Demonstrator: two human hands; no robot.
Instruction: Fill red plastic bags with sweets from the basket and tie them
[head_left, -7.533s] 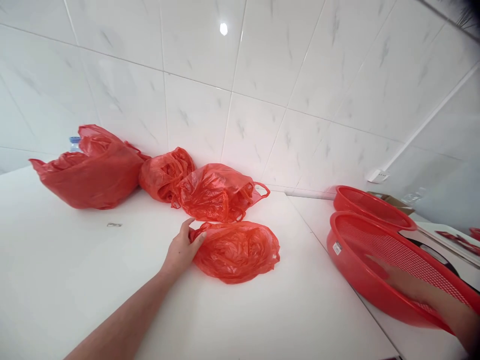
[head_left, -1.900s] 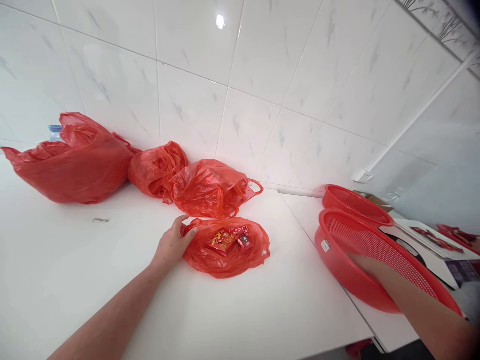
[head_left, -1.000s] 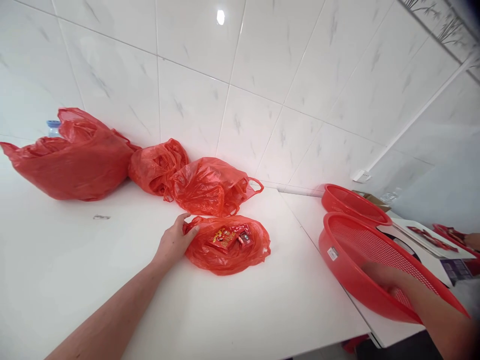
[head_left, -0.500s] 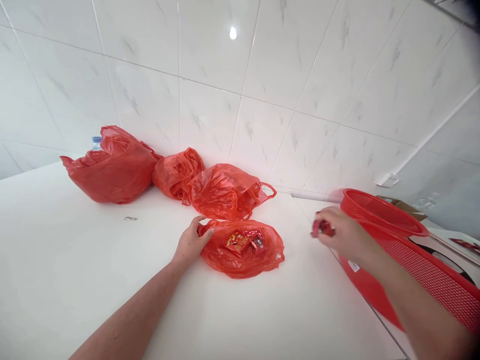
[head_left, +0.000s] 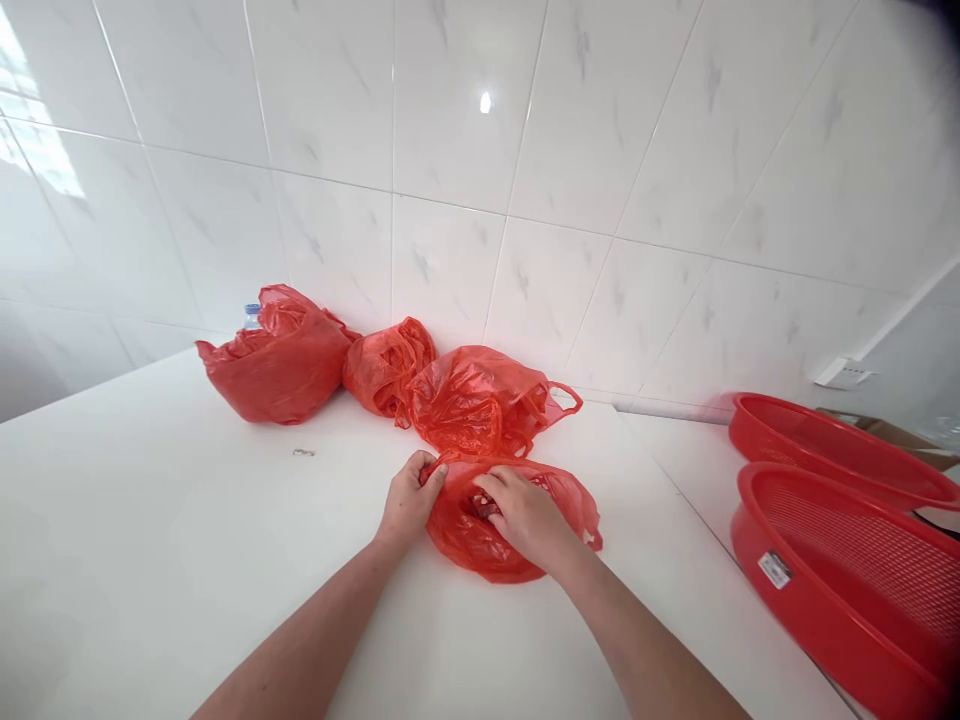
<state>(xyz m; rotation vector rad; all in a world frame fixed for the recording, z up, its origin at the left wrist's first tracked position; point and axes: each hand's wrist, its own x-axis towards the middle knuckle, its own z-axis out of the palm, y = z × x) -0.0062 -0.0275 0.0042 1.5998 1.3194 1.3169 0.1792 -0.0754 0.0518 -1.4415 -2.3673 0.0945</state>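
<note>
An opened red plastic bag [head_left: 491, 556] lies on the white table in front of me. My left hand [head_left: 409, 502] is closed on the bag's left edge, pinching the bunched plastic between thumb and fingers. Inside the bag's mouth is my right hand [head_left: 526, 512], its fingers curled about a small dark red packet [head_left: 484, 504]. Part of another red packet [head_left: 541, 484] shows just beyond that hand. My right hand hides most of what lies in the bag.
Three more red plastic bags stand along the tiled wall: a large one [head_left: 279, 368], a crumpled one [head_left: 384, 368] and a looped-handle one [head_left: 480, 400]. Two red plastic baskets, a near one [head_left: 817, 610] and a far one [head_left: 832, 440], sit at the right. A small scrap [head_left: 303, 453] lies at left.
My right hand has moved left from beside the baskets into the bag, carrying the small red packet. My left hand keeps its hold on the bag's edge. The view has shifted.
</note>
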